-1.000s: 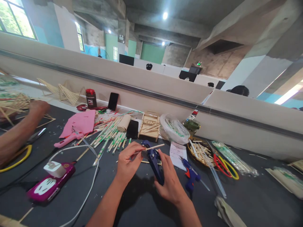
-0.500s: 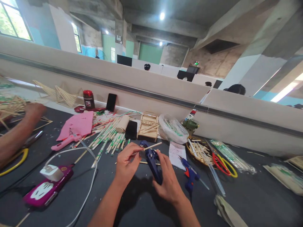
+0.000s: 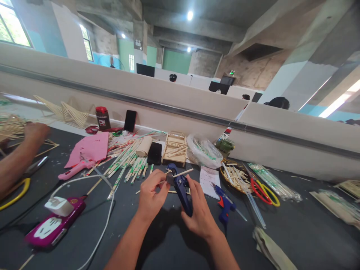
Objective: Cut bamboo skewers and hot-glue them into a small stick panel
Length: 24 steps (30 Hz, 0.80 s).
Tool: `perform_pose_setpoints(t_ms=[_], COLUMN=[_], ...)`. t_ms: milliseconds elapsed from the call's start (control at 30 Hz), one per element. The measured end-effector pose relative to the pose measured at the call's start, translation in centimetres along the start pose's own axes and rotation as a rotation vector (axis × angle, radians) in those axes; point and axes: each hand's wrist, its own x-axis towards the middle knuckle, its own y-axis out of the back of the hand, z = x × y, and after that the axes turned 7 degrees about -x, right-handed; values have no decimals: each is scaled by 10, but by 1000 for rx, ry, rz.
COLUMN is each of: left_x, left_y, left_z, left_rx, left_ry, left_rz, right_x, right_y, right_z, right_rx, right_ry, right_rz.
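My right hand (image 3: 200, 215) is wrapped round the handles of a blue hand cutter (image 3: 184, 198), held above the black table with its jaws pointing away from me. A thin wooden stick (image 3: 185, 172) lies across the cutter's head, its free end sticking out to the right. On the left side of the jaws, my left hand (image 3: 151, 192) is closed in a pinch on the stick, fingertips close to the metal blade. Another stick (image 3: 172, 191) lies on the table behind the cutter, partly hidden.
Paper-wrapped chopsticks (image 3: 123, 159), a small stick model (image 3: 174, 148), a basket of sticks (image 3: 236, 176) and a blue glue gun (image 3: 225, 204) surround my hands. A purple power strip (image 3: 56, 225) with white cable lies left. Another person's arm (image 3: 19, 161) works at far left.
The view has shifted slightly, so the table things appear a little further left. The cutter's metal blade shows more clearly beside my left fingertips. Both hands keep their holds.
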Motion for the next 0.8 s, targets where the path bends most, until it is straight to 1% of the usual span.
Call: perform_pose_setpoints(t_ms=[133,267,333,467,667,733,800], left_x=[1,0,0,3,7,8,9], left_y=[0,-1,-1,0,5,8,10], left_z=[-3,-8,-9,-5,-4,-5,-4], left_rx=[-77,-185,-224,-240,-226,-252,-306], left_ry=[28,156,190,176,137,175,250], left_rz=[21,43,52,54,2,-14,-29], right_x=[1,1,1,1,2,2,2], right_y=[3,3,3,3,4,4,3], right_z=[-1,-2,-1,0,0,0,0], right_rx=[-16,-24,-32,-45,-44,-44,-50], right_ry=[11,15,20,32,49,51,53], right_rz=[-12,-11,-8,-6,-16,-22,-25])
